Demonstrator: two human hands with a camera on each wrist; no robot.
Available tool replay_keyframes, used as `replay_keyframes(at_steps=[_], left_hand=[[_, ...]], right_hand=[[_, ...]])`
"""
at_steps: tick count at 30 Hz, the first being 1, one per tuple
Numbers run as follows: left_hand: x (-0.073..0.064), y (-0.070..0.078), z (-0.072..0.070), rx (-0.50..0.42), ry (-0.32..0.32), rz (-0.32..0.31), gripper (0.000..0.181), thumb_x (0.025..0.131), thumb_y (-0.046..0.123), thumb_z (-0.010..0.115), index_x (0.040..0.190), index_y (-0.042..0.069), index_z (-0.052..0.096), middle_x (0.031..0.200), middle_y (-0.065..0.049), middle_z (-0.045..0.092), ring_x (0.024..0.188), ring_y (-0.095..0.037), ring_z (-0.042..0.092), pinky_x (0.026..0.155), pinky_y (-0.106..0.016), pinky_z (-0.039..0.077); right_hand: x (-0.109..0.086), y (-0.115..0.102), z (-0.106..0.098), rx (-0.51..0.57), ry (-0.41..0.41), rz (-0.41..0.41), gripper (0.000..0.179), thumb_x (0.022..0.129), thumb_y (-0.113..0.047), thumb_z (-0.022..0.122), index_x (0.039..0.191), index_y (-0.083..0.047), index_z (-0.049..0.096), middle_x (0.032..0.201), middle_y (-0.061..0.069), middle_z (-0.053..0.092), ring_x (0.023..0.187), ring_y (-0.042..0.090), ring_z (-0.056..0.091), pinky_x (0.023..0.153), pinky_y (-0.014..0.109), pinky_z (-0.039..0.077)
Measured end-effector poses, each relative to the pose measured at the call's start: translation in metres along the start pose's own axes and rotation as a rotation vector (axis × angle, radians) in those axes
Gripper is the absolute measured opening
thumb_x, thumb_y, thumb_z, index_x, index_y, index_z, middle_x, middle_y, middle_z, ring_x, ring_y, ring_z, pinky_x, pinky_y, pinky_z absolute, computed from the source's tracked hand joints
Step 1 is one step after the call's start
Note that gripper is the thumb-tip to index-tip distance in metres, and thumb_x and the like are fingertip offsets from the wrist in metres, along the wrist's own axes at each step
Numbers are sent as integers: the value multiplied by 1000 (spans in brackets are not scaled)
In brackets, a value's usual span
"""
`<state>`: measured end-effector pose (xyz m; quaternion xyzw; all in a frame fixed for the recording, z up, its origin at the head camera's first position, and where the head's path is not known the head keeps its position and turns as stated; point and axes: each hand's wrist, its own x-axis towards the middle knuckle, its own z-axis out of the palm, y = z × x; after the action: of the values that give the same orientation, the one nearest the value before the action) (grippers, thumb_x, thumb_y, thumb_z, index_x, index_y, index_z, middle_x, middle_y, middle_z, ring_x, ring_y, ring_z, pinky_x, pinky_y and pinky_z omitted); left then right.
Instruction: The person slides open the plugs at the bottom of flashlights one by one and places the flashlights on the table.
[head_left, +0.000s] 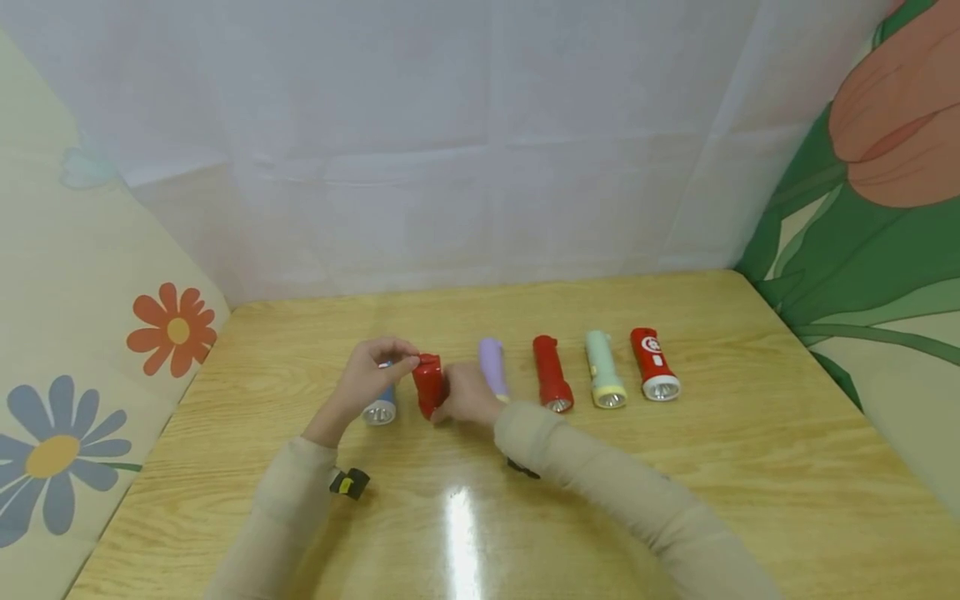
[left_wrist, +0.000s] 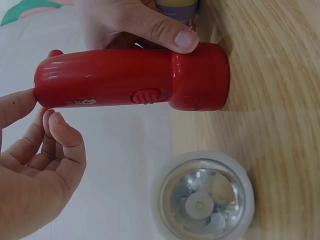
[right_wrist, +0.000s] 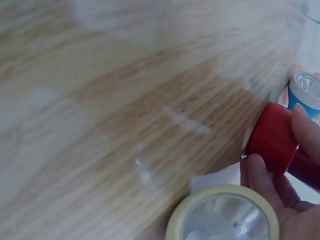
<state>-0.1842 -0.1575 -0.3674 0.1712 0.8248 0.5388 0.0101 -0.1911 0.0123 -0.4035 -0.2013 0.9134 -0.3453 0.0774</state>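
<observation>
A glossy red flashlight point(head_left: 429, 385) stands upright, its wide head down at the tabletop and its slide switch showing in the left wrist view. My right hand point(head_left: 468, 393) grips it low, thumb and fingers around the head point(right_wrist: 274, 140). At the tail end on top, the fingertips of my left hand point(head_left: 372, 372) pinch the edge, the other fingers curled below. Beside it on the left lies a blue flashlight with a white rim point(head_left: 380, 408), partly behind the left hand. A purple flashlight point(head_left: 492, 367) lies just right of the right hand, its cream-rimmed lens point(right_wrist: 222, 215) near those fingers.
Farther right lie a second red flashlight point(head_left: 552, 373), a mint green one with a yellow rim point(head_left: 604, 369) and a red one with a white rim point(head_left: 655, 364). The wooden table point(head_left: 600, 467) meets a white cloth point(head_left: 465, 208) behind and flowered panels at both sides.
</observation>
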Motion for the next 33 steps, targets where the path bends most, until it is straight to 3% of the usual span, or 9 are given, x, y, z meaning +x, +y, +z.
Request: replay_keyframes(at_steps=[12,26,33], left_hand=[[3,8,0,109,2,-61,12,85,6,61,94,-1,65,91,-10,65,85,-22,57,73,-32,46],[6,13,-4,145,0,-194,12,82,12,67,88,1,69,86,-9,67,82,-26,59,69,-29,46],[8,15,-2,158,4,-212,13,81,14,68,87,2,70,86,-8,68,80,-20,58,70,-30,47]], right_hand=[[-1,-3,-3,-19,-17,5,36,58,-8,84,87,-1,63,81,7,66,73,17,60,75,27,47],[1,-2,1,-41,-3,-10,36,57,-9,85,83,-2,63,76,5,65,69,15,57,70,25,47],[3,1,1,-50,5,-9,37,56,-9,85,83,-2,62,76,5,65,69,16,57,69,25,47]])
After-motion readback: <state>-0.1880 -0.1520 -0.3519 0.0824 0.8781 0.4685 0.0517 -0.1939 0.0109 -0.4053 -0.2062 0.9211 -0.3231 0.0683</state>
